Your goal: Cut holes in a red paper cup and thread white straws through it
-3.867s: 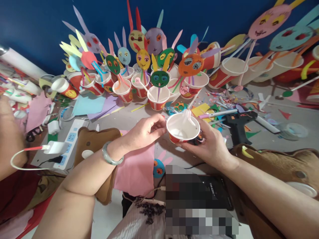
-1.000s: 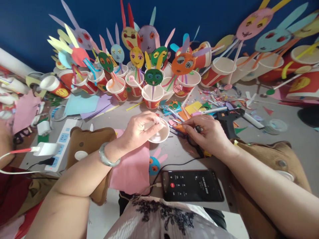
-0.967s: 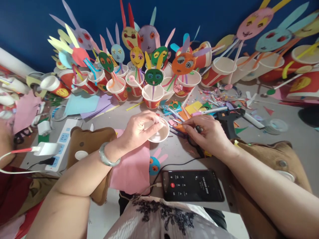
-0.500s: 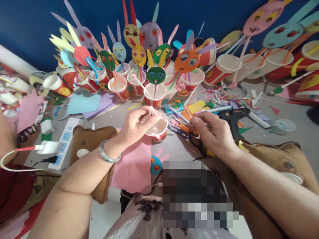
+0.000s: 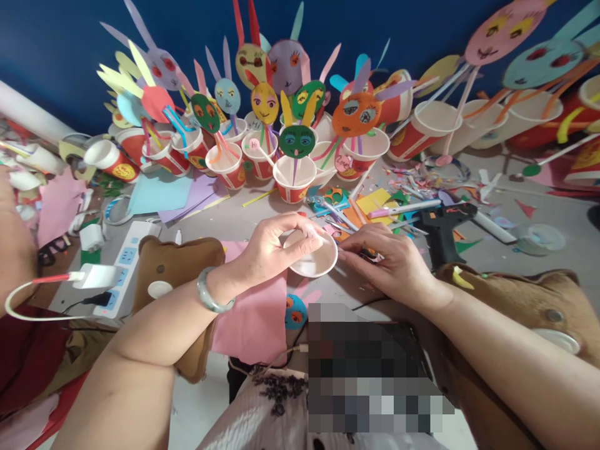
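Note:
A paper cup (image 5: 307,269) stands in front of me, its white inside showing and its rim tipped slightly towards me. Over its left side is my left hand (image 5: 274,250), thumb and forefinger pinched on a small pale strip (image 5: 310,234). My right hand (image 5: 389,265) is closed at the cup's right rim, fingertips together; whatever they hold is hidden, and I cannot tell whether they touch the rim. A pink paper sheet (image 5: 250,312) lies below my left wrist. Next to it is a blue paper face with pink ears (image 5: 296,311).
Several cups with paper rabbit faces, including a green face (image 5: 296,142), line the back. Scissors (image 5: 337,226), scraps and a black glue gun (image 5: 438,234) lie right. Brown cushions (image 5: 515,300) flank me. A power strip (image 5: 119,269) and another person's arm (image 5: 16,244) are left.
My right hand has moved left and slightly down to the cup's rim. The cup has shifted right and tilts more towards me. My left hand has moved slightly right, still pinching.

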Available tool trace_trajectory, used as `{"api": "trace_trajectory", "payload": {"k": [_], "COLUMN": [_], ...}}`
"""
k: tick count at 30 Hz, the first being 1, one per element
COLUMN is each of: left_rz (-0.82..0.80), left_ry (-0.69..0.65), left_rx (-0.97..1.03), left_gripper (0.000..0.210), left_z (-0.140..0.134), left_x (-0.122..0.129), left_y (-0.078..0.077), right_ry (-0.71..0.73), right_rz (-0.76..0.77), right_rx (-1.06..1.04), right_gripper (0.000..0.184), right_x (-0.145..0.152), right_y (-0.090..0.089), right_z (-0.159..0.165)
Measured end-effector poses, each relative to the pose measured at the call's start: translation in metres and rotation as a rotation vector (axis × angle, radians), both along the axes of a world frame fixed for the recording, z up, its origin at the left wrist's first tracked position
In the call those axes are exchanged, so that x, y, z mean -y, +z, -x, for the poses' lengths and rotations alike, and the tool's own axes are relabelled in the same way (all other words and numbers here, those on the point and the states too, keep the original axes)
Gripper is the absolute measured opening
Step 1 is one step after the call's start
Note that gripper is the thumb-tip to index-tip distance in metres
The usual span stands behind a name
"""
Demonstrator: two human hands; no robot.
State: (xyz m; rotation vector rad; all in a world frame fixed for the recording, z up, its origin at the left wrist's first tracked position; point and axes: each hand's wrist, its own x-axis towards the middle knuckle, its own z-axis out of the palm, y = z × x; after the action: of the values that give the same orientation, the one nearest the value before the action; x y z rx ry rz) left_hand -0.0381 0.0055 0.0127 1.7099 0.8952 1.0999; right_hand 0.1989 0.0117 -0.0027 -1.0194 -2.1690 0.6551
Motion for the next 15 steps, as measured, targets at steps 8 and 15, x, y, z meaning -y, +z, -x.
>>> {"api": "trace_trajectory", "payload": {"k": [8, 15], "left_rz": [-0.014, -0.075], "left_ry": [0.053, 0.024], "left_rx": [-0.011, -0.061], "left_gripper": [0.016, 0.016], "left_z": [-0.0001, 0.0003], "left_x": [0.0014, 0.0022], "left_y": [-0.0008, 0.0009], "right_ry": [-0.013, 0.0], "right_rz": [-0.01, 0.004], "right_rx": [0.02, 0.028], "right_gripper": [0.013, 0.015], "right_x": [-0.0004, 0.0003], "right_y": [-0.0024, 0.0006], "right_z": [-0.0011, 0.0003]}}
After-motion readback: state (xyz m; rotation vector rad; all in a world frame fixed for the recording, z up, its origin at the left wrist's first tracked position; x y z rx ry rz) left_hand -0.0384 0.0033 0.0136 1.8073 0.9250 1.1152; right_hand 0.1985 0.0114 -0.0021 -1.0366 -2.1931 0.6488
